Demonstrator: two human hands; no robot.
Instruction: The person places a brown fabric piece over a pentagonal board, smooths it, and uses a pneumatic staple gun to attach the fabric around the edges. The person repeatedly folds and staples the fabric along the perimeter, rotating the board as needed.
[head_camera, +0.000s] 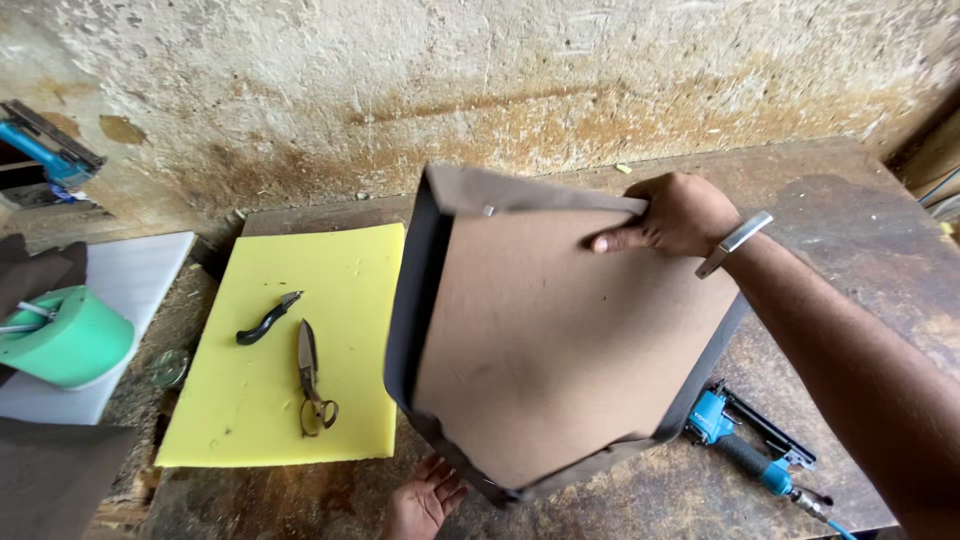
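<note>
1. Panel (560, 360): fabric-wrapped board, held tilted above the tabletop (860, 230) centre.
2. Right hand (672, 215): closed on the panel's top edge.
3. Left hand (425, 498): open, palm up, supporting the bottom corner.
4. Step, as judged: turning the panel for edge work; steady two-handed support is needed.
5. Stapler (750, 445): near edge. Foam (290, 345), scissors (312, 385): left end.

Centre: the tilted board (560, 350) you are holding is blocking your reach across the bench (850, 230).
Left: scissors (312, 380) and a black-handled tool (266, 320) are lying on the yellow foam (250, 400).
Right: a blue stapler (750, 445) is sitting by the board's lower edge.
</note>
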